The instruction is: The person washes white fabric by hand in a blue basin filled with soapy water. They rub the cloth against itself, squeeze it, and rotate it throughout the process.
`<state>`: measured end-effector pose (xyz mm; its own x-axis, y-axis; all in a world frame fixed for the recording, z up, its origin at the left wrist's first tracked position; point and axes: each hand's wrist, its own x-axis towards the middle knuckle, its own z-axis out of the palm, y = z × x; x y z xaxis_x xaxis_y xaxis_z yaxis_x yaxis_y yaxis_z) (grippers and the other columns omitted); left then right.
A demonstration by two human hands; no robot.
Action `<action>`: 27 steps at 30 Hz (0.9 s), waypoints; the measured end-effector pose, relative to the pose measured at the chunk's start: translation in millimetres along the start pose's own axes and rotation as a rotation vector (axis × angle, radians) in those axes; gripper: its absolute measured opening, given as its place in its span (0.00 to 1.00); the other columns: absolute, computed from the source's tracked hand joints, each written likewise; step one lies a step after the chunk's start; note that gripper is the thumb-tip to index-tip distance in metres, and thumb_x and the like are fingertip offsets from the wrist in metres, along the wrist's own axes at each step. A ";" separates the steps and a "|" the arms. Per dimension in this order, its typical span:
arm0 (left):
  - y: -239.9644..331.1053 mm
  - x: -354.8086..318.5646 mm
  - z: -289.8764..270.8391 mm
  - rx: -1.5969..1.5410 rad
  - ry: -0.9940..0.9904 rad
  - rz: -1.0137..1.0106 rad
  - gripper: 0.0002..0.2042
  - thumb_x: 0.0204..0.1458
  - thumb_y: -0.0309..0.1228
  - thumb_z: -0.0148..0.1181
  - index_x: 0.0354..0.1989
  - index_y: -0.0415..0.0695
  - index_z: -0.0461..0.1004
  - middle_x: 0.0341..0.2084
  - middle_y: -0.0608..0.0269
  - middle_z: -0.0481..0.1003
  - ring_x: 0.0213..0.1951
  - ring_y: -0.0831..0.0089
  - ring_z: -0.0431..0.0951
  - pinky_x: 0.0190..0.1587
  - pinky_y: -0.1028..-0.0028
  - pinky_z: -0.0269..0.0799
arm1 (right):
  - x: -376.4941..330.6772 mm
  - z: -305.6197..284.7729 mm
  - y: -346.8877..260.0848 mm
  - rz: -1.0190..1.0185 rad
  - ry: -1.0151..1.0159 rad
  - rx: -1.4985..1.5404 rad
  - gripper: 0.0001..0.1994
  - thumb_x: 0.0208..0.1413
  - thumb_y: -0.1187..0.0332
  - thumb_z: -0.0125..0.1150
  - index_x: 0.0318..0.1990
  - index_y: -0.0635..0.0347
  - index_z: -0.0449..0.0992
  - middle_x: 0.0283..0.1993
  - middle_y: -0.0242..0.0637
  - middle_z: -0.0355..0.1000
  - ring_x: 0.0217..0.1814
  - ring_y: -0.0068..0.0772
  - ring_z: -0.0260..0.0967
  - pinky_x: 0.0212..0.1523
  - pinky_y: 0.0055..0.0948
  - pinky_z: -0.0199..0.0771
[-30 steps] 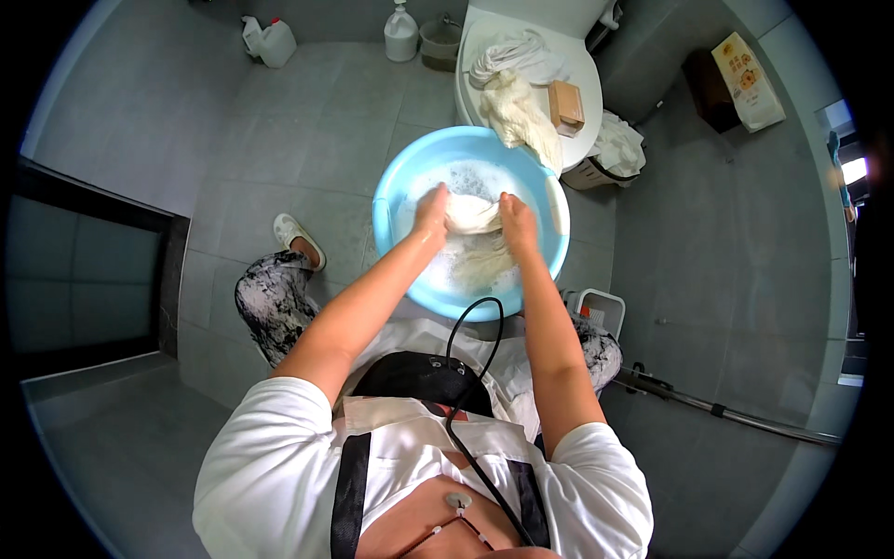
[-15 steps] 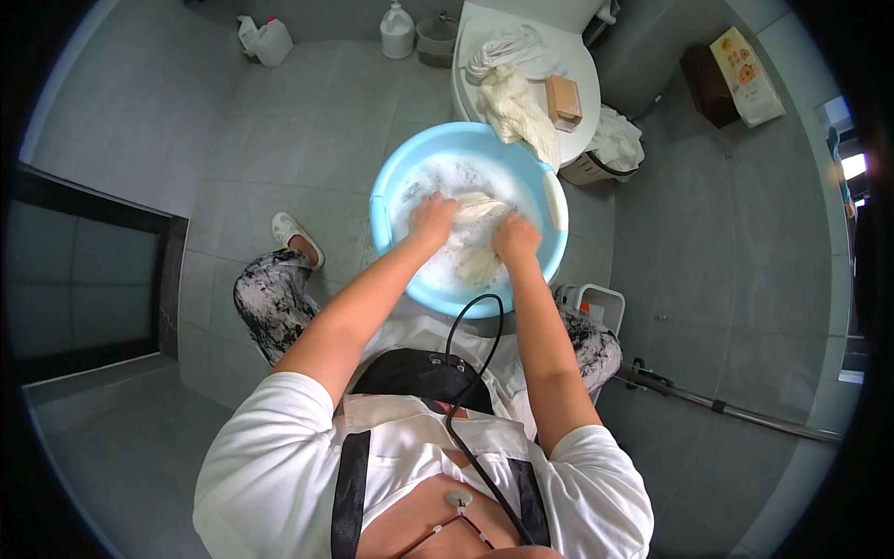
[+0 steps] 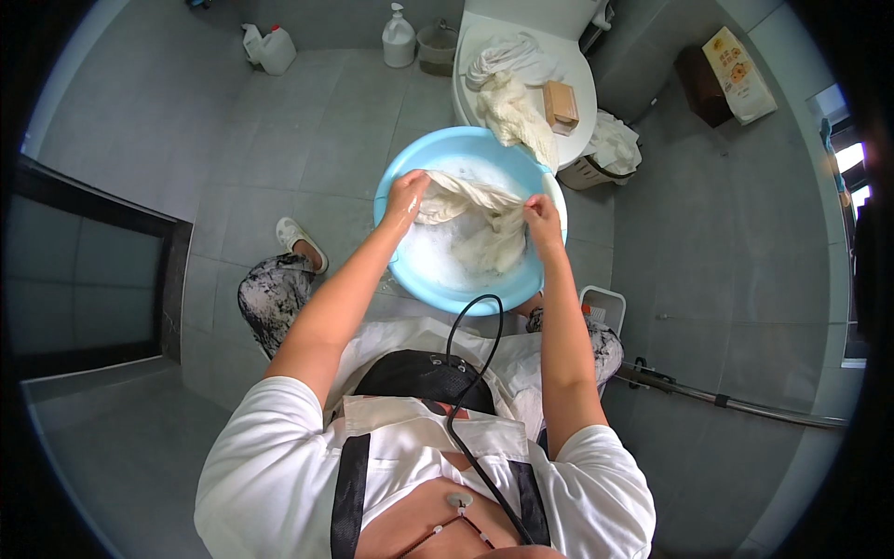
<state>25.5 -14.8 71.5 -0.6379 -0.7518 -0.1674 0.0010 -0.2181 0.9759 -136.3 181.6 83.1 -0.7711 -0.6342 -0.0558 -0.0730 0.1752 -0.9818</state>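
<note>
A person crouches on a grey tiled floor (image 3: 307, 121) over a round blue basin (image 3: 438, 289) of sudsy water, seen from above. Half a second ago both hands were pressed close together down in the suds, bunching a pale cloth. Now they have drawn apart and lifted — the cloth (image 3: 475, 210) is pulled out into a band between them, so the scrubbing has given way to stretching or opening the fabric.

The left hand (image 3: 407, 194) grips one end of the cloth at the basin's far-left rim, fingers closed on it. The right hand (image 3: 540, 219) pinches the other end, near the right rim. Between the hands the cloth is cream-white, wet and wrinkled, its upper edge taut — the rest sags below the hands into the foam.

Beyond the hands stands a white toilet (image 3: 568, 112) with its lid down, carrying more pale laundry (image 3: 512, 102) and a brown soap bar (image 3: 560, 105). Farther beyond the left hand, by the wall, stand a pump bottle (image 3: 398, 39) and a white jug (image 3: 277, 51).
</note>
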 end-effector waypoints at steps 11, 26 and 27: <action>57.2 8.6 19.9 0.122 0.060 0.232 0.09 0.49 0.32 0.49 0.32 0.38 0.71 0.21 0.71 0.68 0.25 0.83 0.63 0.29 0.81 0.59 | 14.2 6.3 3.9 -0.069 0.047 -0.089 0.07 0.44 0.77 0.44 0.33 0.60 0.65 0.28 0.31 0.60 0.31 0.22 0.57 0.34 0.20 0.59; -43.8 2.4 18.4 -0.002 -0.003 -0.326 0.29 0.42 0.21 0.48 0.57 0.47 0.54 0.51 0.56 0.60 0.50 0.66 0.62 0.48 0.71 0.61 | -19.3 65.1 -22.1 -0.070 -0.517 -1.345 0.30 0.39 0.58 0.59 0.54 0.37 0.59 0.60 0.41 0.50 0.58 0.43 0.53 0.57 0.50 0.46; -44.6 -2.7 19.5 -0.010 0.020 -0.375 0.29 0.42 0.21 0.48 0.57 0.48 0.53 0.50 0.56 0.60 0.49 0.66 0.62 0.48 0.71 0.61 | -20.2 66.4 -21.8 -0.086 -0.527 -1.393 0.23 0.43 0.60 0.55 0.51 0.43 0.64 0.57 0.44 0.55 0.56 0.41 0.56 0.55 0.45 0.52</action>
<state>12.1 9.1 31.1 -0.5802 -0.6306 -0.5154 -0.2224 -0.4861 0.8451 -77.1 140.5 93.5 -0.4439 -0.8189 -0.3638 -0.8697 0.4915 -0.0451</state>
